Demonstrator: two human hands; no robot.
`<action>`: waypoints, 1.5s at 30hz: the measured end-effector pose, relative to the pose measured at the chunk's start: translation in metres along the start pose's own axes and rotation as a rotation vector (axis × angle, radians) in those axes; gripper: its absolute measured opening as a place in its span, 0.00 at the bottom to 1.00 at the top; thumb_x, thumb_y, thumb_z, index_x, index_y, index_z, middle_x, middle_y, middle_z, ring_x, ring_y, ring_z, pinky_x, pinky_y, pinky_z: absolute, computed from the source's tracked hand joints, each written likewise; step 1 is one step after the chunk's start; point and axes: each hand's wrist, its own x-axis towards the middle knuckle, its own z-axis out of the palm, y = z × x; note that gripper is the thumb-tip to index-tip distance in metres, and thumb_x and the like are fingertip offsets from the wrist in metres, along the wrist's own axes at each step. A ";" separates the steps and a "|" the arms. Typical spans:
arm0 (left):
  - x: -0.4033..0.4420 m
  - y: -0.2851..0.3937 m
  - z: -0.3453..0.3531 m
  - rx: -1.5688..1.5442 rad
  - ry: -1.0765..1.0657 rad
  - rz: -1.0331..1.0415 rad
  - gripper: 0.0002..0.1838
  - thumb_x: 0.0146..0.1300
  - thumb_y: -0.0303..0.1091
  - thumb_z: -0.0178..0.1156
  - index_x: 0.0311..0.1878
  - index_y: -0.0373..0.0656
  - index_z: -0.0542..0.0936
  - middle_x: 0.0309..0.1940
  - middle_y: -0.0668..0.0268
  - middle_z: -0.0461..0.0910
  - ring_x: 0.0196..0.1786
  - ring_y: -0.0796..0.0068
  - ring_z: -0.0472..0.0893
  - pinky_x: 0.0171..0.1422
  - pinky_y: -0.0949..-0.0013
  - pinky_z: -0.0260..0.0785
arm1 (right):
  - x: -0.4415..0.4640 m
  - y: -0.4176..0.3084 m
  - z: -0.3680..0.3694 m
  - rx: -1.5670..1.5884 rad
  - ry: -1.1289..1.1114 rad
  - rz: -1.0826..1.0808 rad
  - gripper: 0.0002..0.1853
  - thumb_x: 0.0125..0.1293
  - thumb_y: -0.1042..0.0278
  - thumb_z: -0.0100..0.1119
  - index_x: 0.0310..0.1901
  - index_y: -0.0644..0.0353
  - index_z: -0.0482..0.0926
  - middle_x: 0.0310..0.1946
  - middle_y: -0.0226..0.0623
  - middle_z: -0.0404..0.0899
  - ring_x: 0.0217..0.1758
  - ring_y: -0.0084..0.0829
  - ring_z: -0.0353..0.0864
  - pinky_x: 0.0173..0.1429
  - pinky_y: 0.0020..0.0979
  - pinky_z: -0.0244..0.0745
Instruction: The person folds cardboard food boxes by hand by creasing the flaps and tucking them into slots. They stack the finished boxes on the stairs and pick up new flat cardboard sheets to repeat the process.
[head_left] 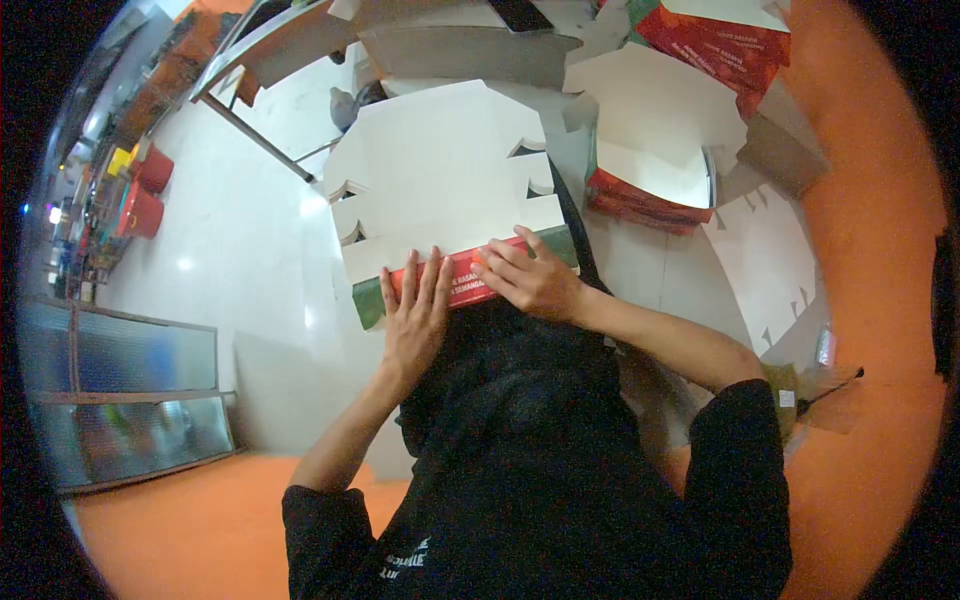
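Carton (440, 170): likely light, stiff, creasable; take by red edge (466, 284). Left grip (415, 312): flat, spread; right grip (535, 283): curled, pinch unclear.

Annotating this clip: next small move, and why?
Probably press outward along the carton's red strip to firm its fold: the left hand and right hand lie on it, printed face showing, while the white panel beyond spreads open, its sides notched.
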 end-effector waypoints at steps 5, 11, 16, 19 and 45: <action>0.005 -0.015 -0.025 -0.186 0.078 0.086 0.27 0.57 0.29 0.48 0.62 0.33 0.63 0.63 0.51 0.63 0.66 0.52 0.63 0.70 0.51 0.52 | 0.014 0.002 -0.019 -0.019 -0.093 -0.037 0.17 0.58 0.66 0.48 0.46 0.66 0.75 0.45 0.42 0.77 0.51 0.35 0.76 0.59 0.39 0.68; 0.012 -0.024 -0.034 -0.227 0.030 0.106 0.22 0.58 0.28 0.50 0.57 0.31 0.67 0.57 0.49 0.69 0.61 0.51 0.68 0.67 0.56 0.58 | 0.025 0.016 -0.021 0.055 -0.189 -0.109 0.16 0.58 0.68 0.49 0.43 0.71 0.74 0.42 0.47 0.78 0.45 0.37 0.80 0.51 0.33 0.76; 0.017 -0.027 -0.034 -0.239 0.004 0.122 0.22 0.57 0.27 0.52 0.55 0.31 0.68 0.56 0.49 0.70 0.60 0.51 0.69 0.66 0.56 0.59 | 0.022 0.017 -0.009 0.121 -0.098 -0.128 0.14 0.59 0.68 0.48 0.40 0.72 0.74 0.38 0.53 0.79 0.43 0.42 0.81 0.49 0.35 0.77; 0.016 -0.027 -0.037 -0.233 0.018 0.129 0.22 0.56 0.27 0.53 0.56 0.33 0.68 0.57 0.50 0.70 0.60 0.51 0.69 0.66 0.56 0.58 | 0.021 0.018 -0.011 0.150 -0.095 -0.100 0.14 0.58 0.68 0.48 0.40 0.72 0.74 0.39 0.53 0.79 0.43 0.43 0.81 0.49 0.35 0.78; -0.014 -0.012 -0.103 -0.322 -0.308 0.168 0.02 0.52 0.28 0.54 0.27 0.42 0.75 0.26 0.62 0.76 0.31 0.63 0.79 0.36 0.62 0.71 | 0.034 -0.039 -0.077 0.409 -0.545 0.142 0.05 0.51 0.73 0.51 0.29 0.65 0.73 0.38 0.45 0.76 0.45 0.40 0.76 0.51 0.38 0.70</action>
